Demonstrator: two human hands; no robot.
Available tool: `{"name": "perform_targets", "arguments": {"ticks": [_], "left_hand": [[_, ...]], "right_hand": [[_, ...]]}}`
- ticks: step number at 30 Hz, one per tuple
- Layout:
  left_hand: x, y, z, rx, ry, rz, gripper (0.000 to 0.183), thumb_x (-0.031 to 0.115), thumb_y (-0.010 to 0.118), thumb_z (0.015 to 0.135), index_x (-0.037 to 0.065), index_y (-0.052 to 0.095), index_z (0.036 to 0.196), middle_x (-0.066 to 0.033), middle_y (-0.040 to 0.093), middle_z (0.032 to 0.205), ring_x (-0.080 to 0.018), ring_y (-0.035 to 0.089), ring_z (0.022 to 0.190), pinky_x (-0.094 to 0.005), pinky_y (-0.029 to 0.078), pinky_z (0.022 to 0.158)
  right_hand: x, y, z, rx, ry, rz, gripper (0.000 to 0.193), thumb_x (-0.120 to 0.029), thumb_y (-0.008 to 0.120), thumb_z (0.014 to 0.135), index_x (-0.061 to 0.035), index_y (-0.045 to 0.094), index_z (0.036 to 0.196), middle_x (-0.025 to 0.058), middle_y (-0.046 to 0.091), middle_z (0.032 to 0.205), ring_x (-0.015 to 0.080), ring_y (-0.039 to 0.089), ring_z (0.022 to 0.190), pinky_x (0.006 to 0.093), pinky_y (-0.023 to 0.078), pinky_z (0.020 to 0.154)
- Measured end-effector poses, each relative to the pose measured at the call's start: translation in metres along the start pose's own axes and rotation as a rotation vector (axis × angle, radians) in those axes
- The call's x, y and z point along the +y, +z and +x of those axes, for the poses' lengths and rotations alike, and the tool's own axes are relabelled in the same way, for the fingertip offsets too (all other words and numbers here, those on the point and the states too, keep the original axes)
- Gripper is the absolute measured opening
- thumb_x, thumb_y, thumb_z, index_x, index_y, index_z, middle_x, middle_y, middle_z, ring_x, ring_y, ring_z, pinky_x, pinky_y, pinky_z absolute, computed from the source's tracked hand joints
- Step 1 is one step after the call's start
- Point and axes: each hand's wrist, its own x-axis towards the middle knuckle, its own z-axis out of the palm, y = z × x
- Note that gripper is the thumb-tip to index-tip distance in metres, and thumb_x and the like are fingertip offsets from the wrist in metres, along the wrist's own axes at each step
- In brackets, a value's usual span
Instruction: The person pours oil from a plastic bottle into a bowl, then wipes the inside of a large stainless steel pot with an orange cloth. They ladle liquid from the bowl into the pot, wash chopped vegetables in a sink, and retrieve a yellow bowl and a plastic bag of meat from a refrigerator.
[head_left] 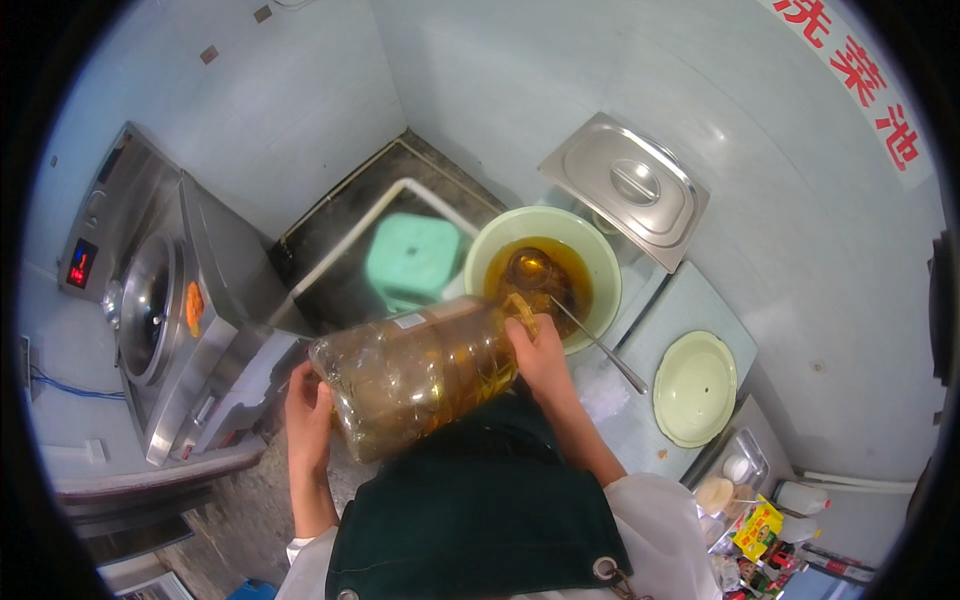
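The large clear plastic jug of amber oil (415,375) lies nearly on its side in front of the person's chest, its long axis running from lower left to upper right. Its neck end points up and to the right, over the near rim of the pale green round plastic basin (600,262), which already holds a pool of the same dark amber liquid. A long-handled metal ladle (528,268) rests in that pool, its handle slanting out over the rim toward the right.

The right hand (540,355) is wrapped around the jug's neck end, just beside the basin, fingers closed on the shoulder of the bottle. The left hand (308,415) is curled against the base at the low end, well away from the basin. So the right hand is the nearer one to the basin, and the basin lies straight along the jug's axis beyond that grip.

Further out, a matching pale green lid (695,388) lies on the counter to the right, a lidded steel pan (628,188) sits behind the basin, and a green plastic stool (412,258) stands to the left.
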Motion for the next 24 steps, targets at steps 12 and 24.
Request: {"name": "perform_targets", "arguments": {"ticks": [12, 24], "left_hand": [[0.003, 0.003, 0.0, -0.013, -0.011, -0.002, 0.04, 0.022, 0.059, 0.096, 0.002, 0.052, 0.13, -0.0072, 0.059, 0.1, -0.0141, 0.053, 0.09, -0.0283, 0.044, 0.081], [-0.009, 0.001, 0.002, -0.082, 0.027, -0.051, 0.044, 0.028, 0.059, 0.098, -0.002, 0.05, 0.129, -0.0134, 0.059, 0.124, -0.0212, 0.053, 0.115, -0.0342, 0.039, 0.101]], "right_hand": [[0.0, -0.003, -0.005, 0.023, 0.088, -0.065, 0.04, -0.035, 0.067, 0.09, 0.0005, 0.056, 0.103, 0.0102, 0.063, 0.084, 0.0183, 0.059, 0.077, 0.0323, 0.048, 0.072], [0.007, -0.006, -0.005, 0.022, 0.04, -0.078, 0.043, -0.037, 0.066, 0.091, 0.0014, 0.055, 0.107, 0.0153, 0.067, 0.09, 0.0246, 0.065, 0.084, 0.0355, 0.05, 0.077]]}}
